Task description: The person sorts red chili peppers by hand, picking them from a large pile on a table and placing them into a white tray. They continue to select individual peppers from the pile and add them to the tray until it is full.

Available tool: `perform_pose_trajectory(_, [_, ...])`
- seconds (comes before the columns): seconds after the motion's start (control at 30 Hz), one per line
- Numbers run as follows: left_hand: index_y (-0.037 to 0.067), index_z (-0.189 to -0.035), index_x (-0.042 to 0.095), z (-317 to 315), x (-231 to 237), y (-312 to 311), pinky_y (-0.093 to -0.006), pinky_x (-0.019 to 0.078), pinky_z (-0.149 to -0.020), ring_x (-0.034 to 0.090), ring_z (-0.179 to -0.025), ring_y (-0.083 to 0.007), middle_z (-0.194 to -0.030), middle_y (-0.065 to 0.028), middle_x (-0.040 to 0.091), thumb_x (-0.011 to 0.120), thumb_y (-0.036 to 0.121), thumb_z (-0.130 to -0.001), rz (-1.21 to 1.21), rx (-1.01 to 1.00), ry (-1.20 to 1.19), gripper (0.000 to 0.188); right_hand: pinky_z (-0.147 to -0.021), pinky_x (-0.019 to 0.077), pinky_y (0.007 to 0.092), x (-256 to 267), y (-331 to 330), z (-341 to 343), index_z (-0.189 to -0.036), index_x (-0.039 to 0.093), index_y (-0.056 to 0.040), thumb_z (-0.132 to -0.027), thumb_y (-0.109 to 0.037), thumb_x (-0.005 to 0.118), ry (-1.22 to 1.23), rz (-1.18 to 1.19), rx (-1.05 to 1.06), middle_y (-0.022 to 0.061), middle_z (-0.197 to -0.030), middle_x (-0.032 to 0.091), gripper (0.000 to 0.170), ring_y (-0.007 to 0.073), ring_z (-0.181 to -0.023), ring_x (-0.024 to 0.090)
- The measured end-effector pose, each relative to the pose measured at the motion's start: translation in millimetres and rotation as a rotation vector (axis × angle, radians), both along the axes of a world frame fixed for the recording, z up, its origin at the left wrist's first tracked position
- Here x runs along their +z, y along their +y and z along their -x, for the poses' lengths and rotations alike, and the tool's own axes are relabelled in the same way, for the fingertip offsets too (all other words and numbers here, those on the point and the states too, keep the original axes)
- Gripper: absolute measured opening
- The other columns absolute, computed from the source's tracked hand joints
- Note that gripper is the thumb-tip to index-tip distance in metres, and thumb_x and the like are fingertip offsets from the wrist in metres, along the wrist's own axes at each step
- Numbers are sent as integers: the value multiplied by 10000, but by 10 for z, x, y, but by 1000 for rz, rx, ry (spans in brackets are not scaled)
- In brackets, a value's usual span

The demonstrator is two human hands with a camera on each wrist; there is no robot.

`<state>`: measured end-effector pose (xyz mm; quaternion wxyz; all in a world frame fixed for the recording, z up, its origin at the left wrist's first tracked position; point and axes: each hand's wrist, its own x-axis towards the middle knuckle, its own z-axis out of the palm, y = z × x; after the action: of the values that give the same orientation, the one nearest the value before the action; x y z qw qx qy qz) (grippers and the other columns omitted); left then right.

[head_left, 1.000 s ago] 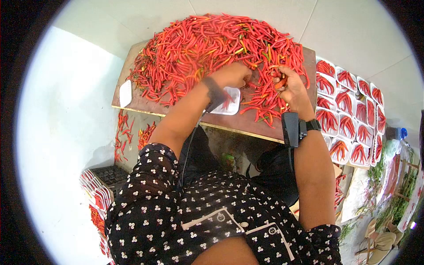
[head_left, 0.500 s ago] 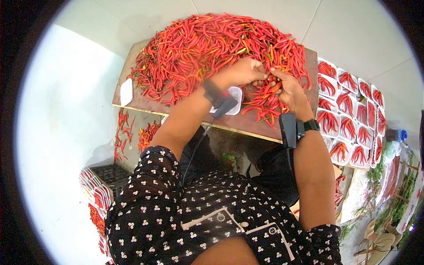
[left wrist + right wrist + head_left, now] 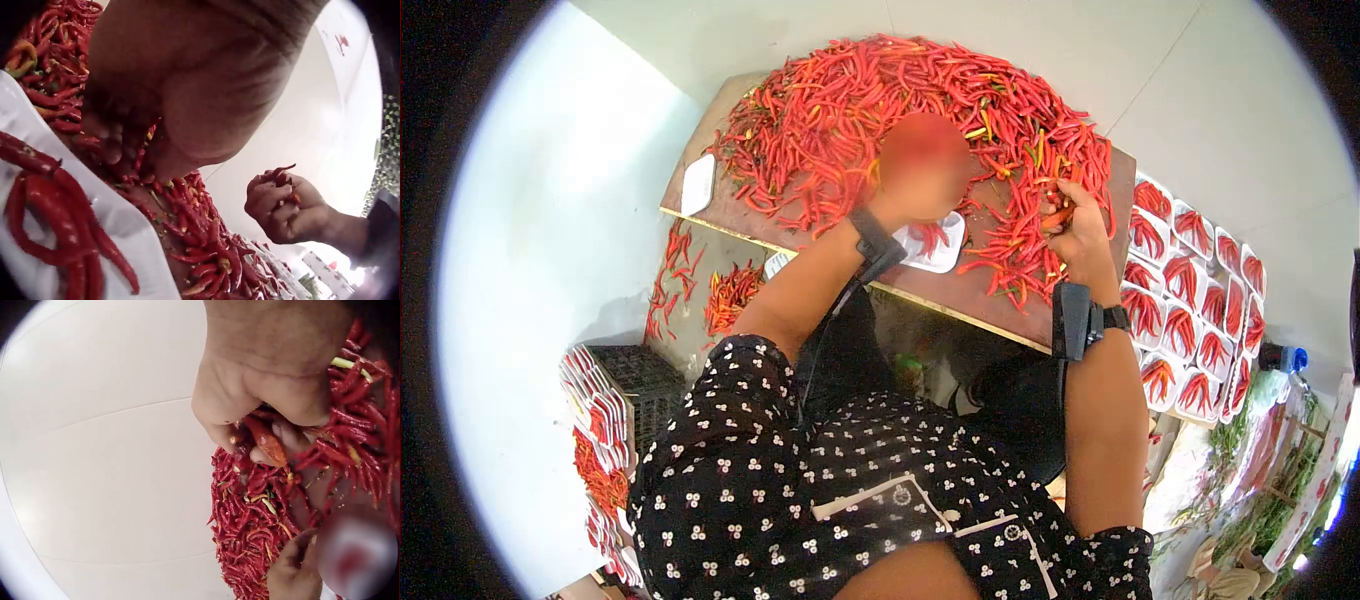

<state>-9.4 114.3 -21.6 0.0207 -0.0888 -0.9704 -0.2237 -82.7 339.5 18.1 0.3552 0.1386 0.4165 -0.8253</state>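
Note:
Curled fingers of my right hand hold several red chilies over the right part of the pile; in the right wrist view an orange-red chili shows in that hand. My left hand is beside the white tray, partly blurred in the head view. The left wrist view shows the left hand's bent fingers pinching a thin red chili. Several chilies lie in the tray near it.
A large chili pile covers much of the brown table. An upturned-looking white tray lies at its left corner. Filled trays stand in rows at the right; more stacked trays and a black crate are lower left.
My left hand has moved left, away from the right hand, to the tray's back edge. The right hand still holds chilies. The head view has shifted slightly.

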Motion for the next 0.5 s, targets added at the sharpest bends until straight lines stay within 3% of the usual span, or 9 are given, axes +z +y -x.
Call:
perform_pose_trajectory(0.03, [68,-820,607,-47,35,-1,-426,436,-627,564,-705,-329,-755,-149,589,513,224,-743,52,31,-90,198,-327,285,197,-7,-11,3,-782,519,-69,-776,-181,537,4,-2,4,23,-646,521,113,104,-474,451])
perform_pose_trajectory(0.2, [70,-798,605,-103,-137,-93,-438,434,-619,564,-707,-329,-743,-141,590,515,212,-733,10,-64,-102,180,-356,328,219,-84,-48,58,-735,493,-54,-776,-164,518,30,97,-51,52,-656,515,120,141,-509,479])
perform_pose_trajectory(0.3, [67,-767,597,-42,66,-57,-443,432,-614,566,-700,-327,-724,-149,585,532,212,-717,-39,85,-29,167,-387,363,251,-28,-70,34,-718,488,-55,-778,-173,502,34,209,-2,63,-675,516,132,171,-554,499])
perform_pose_trajectory(0.37, [61,-753,594,48,261,-48,-442,436,-612,570,-707,-324,-713,-161,581,551,216,-703,132,281,-85,169,-389,339,238,-125,-129,45,-709,476,-65,-778,-205,489,32,161,-40,69,-711,507,157,176,-586,496])
perform_pose_trajectory(0.4, [39,-743,590,134,80,-129,-438,445,-607,575,-697,-327,-694,-168,578,559,213,-697,126,262,31,183,-390,314,226,-165,-146,71,-700,464,-74,-779,-237,476,29,114,-79,75,-746,498,182,181,-617,493])
perform_pose_trajectory(0.5, [25,-740,593,242,20,-130,-440,452,-613,577,-701,-333,-701,-172,587,557,213,-697,183,355,-19,196,-390,317,230,-58,-219,-10,-700,463,-81,-771,-249,475,64,145,-26,72,-747,498,183,192,-623,500])
